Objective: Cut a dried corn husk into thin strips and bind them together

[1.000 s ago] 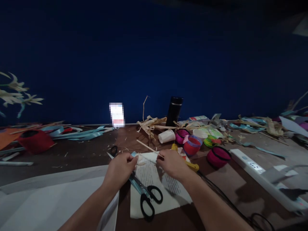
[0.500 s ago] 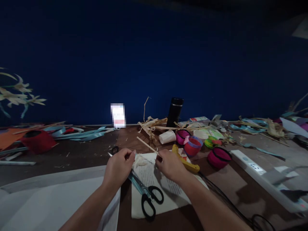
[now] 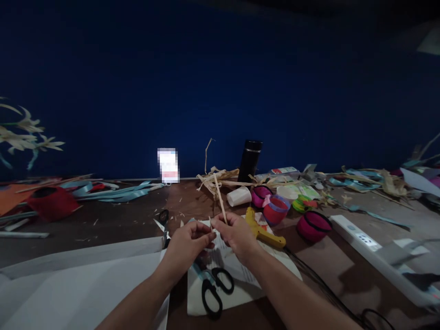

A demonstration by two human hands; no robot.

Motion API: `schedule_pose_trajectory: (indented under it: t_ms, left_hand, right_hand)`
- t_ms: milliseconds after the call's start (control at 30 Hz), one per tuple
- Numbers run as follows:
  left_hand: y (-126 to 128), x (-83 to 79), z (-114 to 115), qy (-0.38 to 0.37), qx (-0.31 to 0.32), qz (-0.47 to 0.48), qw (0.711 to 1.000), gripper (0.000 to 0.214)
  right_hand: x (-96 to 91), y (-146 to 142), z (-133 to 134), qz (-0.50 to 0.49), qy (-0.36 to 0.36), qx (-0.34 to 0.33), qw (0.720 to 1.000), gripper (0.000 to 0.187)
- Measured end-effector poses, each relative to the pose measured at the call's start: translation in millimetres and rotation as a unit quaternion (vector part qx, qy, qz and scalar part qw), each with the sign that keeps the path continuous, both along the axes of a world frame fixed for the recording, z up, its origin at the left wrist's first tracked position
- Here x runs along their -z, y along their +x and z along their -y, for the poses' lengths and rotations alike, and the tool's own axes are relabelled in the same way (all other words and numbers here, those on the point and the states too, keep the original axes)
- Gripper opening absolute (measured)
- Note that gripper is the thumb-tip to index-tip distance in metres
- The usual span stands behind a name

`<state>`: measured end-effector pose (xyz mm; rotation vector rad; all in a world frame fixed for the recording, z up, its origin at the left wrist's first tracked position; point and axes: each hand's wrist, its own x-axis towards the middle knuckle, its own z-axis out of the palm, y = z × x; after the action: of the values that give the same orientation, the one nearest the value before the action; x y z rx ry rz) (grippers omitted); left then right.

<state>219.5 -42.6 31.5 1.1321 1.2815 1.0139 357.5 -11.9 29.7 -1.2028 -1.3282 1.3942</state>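
Note:
My right hand (image 3: 239, 236) pinches a thin pale stick (image 3: 220, 197), which points up and away over the table. Close beside it, almost touching, my left hand (image 3: 190, 243) has its fingers curled together; what they hold is hidden. A small pale tip shows between the two hands. Below them, black-handled scissors (image 3: 216, 298) lie on a printed sheet of paper (image 3: 237, 298), their blades partly covered by my left hand. A yellow glue gun (image 3: 270, 236) rests to the right of my right hand. Left of my left hand lies a second pair of scissors (image 3: 164, 219).
A large white sheet (image 3: 103, 284) covers the near left. Behind are dried husk strips (image 3: 220, 176), a black bottle (image 3: 250, 160), a white cup (image 3: 239, 196) and several small colourful containers. A power strip (image 3: 364, 243) with cables lies right. A lit screen (image 3: 169, 165) stands at the back.
My left hand has moved right, up to my right hand. The stick has swung from slanting left to nearly upright. The pale fibres by my left hand are now hidden.

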Motion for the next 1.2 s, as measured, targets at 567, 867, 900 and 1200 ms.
schedule_pose_trajectory:
  t_ms: [567,867,900,1200]
  left_hand:
    - [-1.9,-3.6,-1.7,-0.008,-0.025,-0.012,1.000,0.019]
    - [-6.4,2.8,-4.1,0.000,-0.021,-0.025,0.999,0.026]
    - [-6.9,3.6,-4.5,-0.001,-0.020,-0.025,0.999,0.028]
    - [-11.5,3.5,-8.1,0.010,-0.056,0.023,0.998,0.025]
  right_hand:
    - [-0.4,1.8,0.2,-0.009,0.007,-0.016,1.000,0.018]
    - [3.4,0.6,-0.7,-0.024,-0.013,-0.008,1.000,0.018]
    - [4.0,0.6,-0.8,-0.030,-0.015,-0.006,0.999,0.019]
    - [-0.5,1.7,0.1,-0.073,-0.015,-0.007,0.997,0.036]
